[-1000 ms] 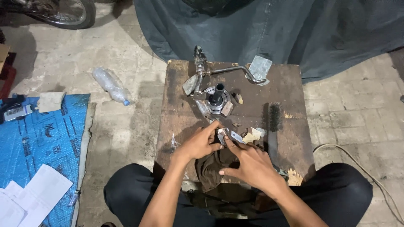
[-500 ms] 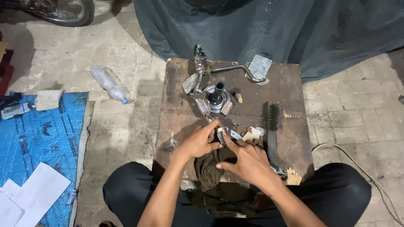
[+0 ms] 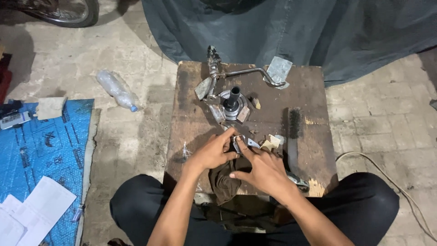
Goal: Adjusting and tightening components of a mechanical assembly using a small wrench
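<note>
Part [image 3: 238, 142], small, grey metal: lay near desk [image 3: 191, 114] front edge, pinched between left hand [image 3: 210, 154] and right hand [image 3: 263, 169], fingers closed on its edges. Judged light, stiff, possibly greasy; best gripped by rims. Hub [image 3: 232, 104] at 12 o'clock, brush [image 3: 293, 132] at 3.

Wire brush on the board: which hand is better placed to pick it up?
Right. The wire brush lies on the board's right side, just beyond the right hand. The left hand sits farther off, and both hands pinch the small metal part between them.
</note>
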